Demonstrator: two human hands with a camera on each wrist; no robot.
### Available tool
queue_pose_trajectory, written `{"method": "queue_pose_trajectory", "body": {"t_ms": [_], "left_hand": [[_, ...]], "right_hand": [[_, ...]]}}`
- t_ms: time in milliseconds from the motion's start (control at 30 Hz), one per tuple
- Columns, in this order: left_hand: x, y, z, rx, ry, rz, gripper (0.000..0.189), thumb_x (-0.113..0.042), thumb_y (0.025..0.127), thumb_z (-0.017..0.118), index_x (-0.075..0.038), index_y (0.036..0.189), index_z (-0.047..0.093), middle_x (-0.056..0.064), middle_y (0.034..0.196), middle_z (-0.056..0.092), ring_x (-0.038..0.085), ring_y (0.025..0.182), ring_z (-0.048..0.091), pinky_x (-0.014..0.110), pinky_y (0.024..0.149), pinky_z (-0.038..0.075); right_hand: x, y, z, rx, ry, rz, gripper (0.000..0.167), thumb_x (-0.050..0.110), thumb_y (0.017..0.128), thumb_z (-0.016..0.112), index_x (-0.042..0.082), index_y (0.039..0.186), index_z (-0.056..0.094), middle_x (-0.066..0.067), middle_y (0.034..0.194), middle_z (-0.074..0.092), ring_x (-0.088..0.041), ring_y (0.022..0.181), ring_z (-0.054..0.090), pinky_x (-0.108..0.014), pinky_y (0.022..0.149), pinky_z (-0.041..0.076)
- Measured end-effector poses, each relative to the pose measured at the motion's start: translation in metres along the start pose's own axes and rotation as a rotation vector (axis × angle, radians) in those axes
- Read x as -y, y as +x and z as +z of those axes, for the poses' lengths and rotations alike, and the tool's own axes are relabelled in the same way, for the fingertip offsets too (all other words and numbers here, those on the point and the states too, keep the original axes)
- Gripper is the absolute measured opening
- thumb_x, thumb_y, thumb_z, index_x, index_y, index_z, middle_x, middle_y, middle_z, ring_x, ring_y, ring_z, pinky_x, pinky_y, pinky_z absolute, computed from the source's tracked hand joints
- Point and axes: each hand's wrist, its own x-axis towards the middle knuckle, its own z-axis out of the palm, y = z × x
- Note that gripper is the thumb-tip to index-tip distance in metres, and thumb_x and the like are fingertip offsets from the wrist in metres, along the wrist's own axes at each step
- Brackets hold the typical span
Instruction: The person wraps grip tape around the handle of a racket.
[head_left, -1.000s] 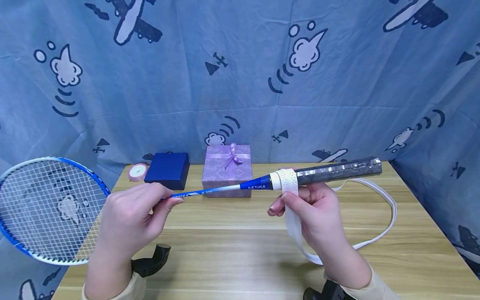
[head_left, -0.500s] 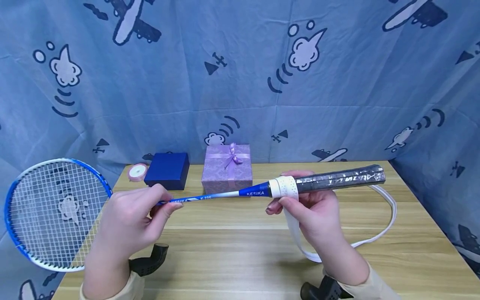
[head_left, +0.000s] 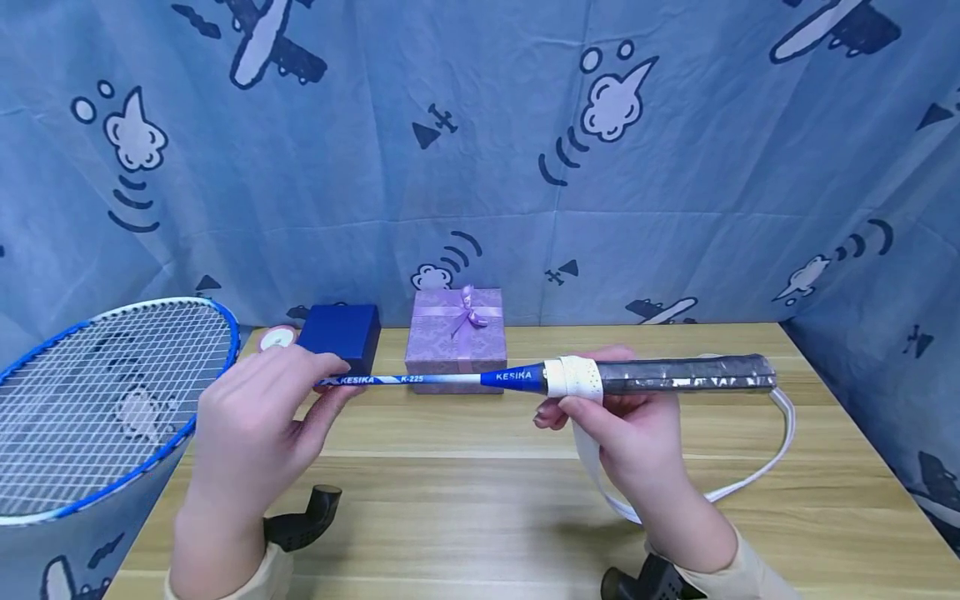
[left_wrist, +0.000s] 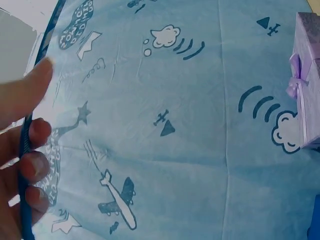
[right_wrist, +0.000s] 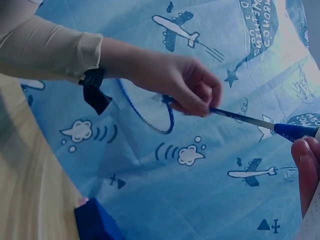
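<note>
Both grips pinch closed: left grip the racket, now level; right grip white tape.

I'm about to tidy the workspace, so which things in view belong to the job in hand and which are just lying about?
In the job:
- racket, pinched by the left hand
- white tape, partly wound round the handle, held by the right hand

Apparently just lying about:
- blue box
- purple box
- small round roll

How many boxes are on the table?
2: a dark blue box at the back left and a purple gift box to its right, partly behind the badminton racket shaft.
</note>
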Motion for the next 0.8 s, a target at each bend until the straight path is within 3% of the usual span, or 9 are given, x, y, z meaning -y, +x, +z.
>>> {"method": "queue_pose_trajectory", "body": {"t_ms": [100, 200, 300, 467, 600, 700, 800], "left_hand": [[-0.0037, 0.0051, 0.0048, -0.085, -0.019, 0.056, 0.029, -0.027, 0.106, 0.061, -0.009, 0.097, 0.081, 0.005, 0.074, 0.066, 0.022, 0.057, 0.051, 0.036, 0.056, 0.040], [-0.0058, 0.0082, 0.0077, -0.112, -0.032, 0.107, 0.027, -0.014, 0.106, 0.057, -0.014, 0.099, 0.084, 0.002, 0.070, 0.060, 0.019, 0.054, 0.042, 0.029, 0.051, 0.029], [-0.0062, 0.0086, 0.0074, -0.079, -0.042, 0.124, 0.032, -0.008, 0.105, 0.053, -0.014, 0.100, 0.084, -0.001, 0.067, 0.058, 0.014, 0.052, 0.038, 0.023, 0.049, 0.024], [-0.0047, 0.0056, 0.0066, -0.015, -0.069, 0.118, 0.031, -0.011, 0.106, 0.053, -0.014, 0.101, 0.083, -0.006, 0.065, 0.053, 0.008, 0.052, 0.034, 0.017, 0.049, 0.017], [-0.0022, 0.0032, 0.0060, 0.021, -0.093, 0.109, 0.029, -0.016, 0.107, 0.054, -0.014, 0.102, 0.083, -0.008, 0.064, 0.048, 0.005, 0.053, 0.032, 0.016, 0.049, 0.012], [-0.0010, 0.0017, 0.0051, 0.035, -0.102, 0.106, 0.029, -0.018, 0.108, 0.054, -0.014, 0.103, 0.082, -0.009, 0.064, 0.050, 0.005, 0.053, 0.034, 0.015, 0.048, 0.013], [-0.0003, 0.0014, 0.0044, 0.041, -0.117, 0.109, 0.028, -0.018, 0.108, 0.055, -0.013, 0.104, 0.082, -0.009, 0.065, 0.053, 0.005, 0.054, 0.038, 0.014, 0.048, 0.017]], "right_hand": [[0.0001, 0.0001, 0.0004, -0.012, 0.011, -0.013, 0.027, -0.023, 0.089, 0.062, -0.010, 0.113, 0.064, -0.022, 0.091, 0.077, -0.029, 0.075, 0.078, -0.041, 0.067, 0.064], [0.0018, -0.0004, 0.0007, -0.036, -0.028, 0.012, 0.027, -0.021, 0.090, 0.064, -0.007, 0.112, 0.065, -0.020, 0.090, 0.078, -0.027, 0.074, 0.078, -0.041, 0.064, 0.063], [0.0038, -0.0007, 0.0005, -0.053, -0.072, 0.058, 0.032, -0.022, 0.090, 0.062, -0.005, 0.117, 0.065, -0.017, 0.088, 0.078, -0.025, 0.071, 0.078, -0.039, 0.062, 0.063], [0.0054, -0.0005, -0.0010, -0.039, -0.114, 0.113, 0.039, -0.022, 0.093, 0.057, -0.007, 0.129, 0.061, -0.013, 0.086, 0.077, -0.022, 0.067, 0.076, -0.034, 0.060, 0.062], [0.0031, -0.0002, -0.0033, 0.037, -0.025, 0.066, 0.040, -0.021, 0.097, 0.047, -0.011, 0.135, 0.055, -0.014, 0.087, 0.078, -0.023, 0.072, 0.077, -0.034, 0.062, 0.062], [0.0009, 0.0008, -0.0043, 0.101, 0.039, 0.013, 0.042, -0.022, 0.098, 0.038, -0.015, 0.138, 0.050, -0.015, 0.090, 0.078, -0.025, 0.077, 0.078, -0.034, 0.065, 0.062], [0.0001, 0.0019, -0.0046, 0.131, 0.058, -0.018, 0.042, -0.022, 0.098, 0.036, -0.018, 0.138, 0.048, -0.017, 0.092, 0.078, -0.025, 0.080, 0.078, -0.034, 0.067, 0.062]]}}
